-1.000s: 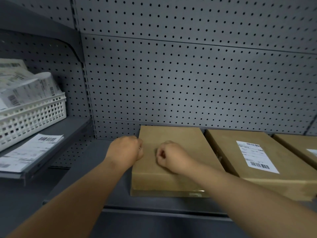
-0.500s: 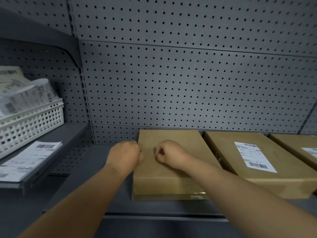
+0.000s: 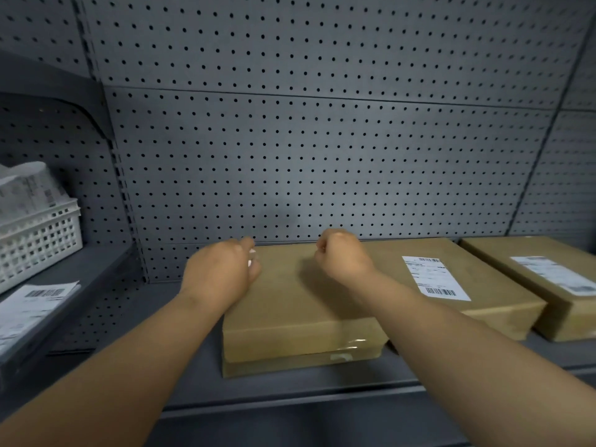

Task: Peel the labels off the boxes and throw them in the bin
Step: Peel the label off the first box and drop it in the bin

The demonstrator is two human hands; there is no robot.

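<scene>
Both hands curled over the bare-topped box [image 3: 300,304]: left hand [image 3: 222,275] at its left edge, fingers clenched, a white scrap [image 3: 251,257] at the fingertips, can't tell what it is. Right hand [image 3: 343,256] fisted, nothing visible in it. Next labelled box [image 3: 458,285] sits just right of the right fingers, label [image 3: 433,278] flat on top. Advice: pick a corner with a nail, peel low and slow so it doesn't tear. Basket [image 3: 42,240] of peeled labels well left of the left fingers.
</scene>
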